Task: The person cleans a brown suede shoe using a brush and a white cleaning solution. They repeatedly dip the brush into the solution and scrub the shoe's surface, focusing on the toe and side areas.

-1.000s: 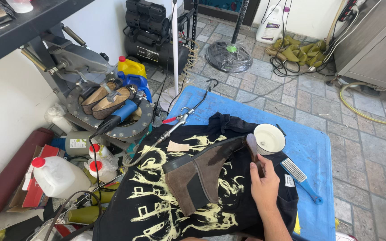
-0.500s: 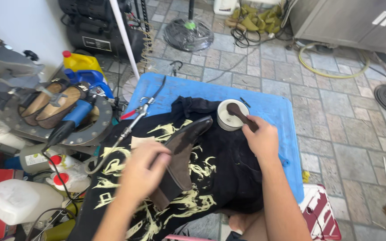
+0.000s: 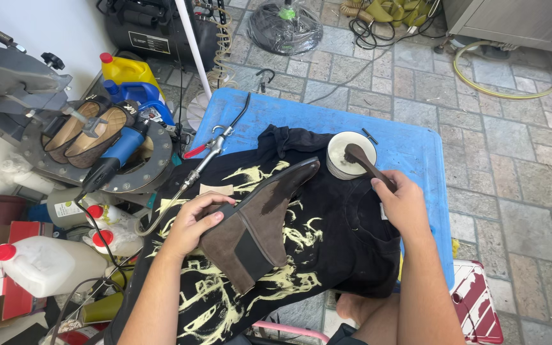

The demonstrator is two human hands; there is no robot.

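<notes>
A brown boot (image 3: 260, 220) lies in the middle on a black cloth (image 3: 327, 236) over a blue table (image 3: 416, 150). The left hand (image 3: 193, 220) grips its top. At two o'clock, the right hand (image 3: 404, 201) holds a brush (image 3: 365, 163) in a white bowl (image 3: 343, 150). Grey stone floor (image 3: 519, 160) lies around.
</notes>
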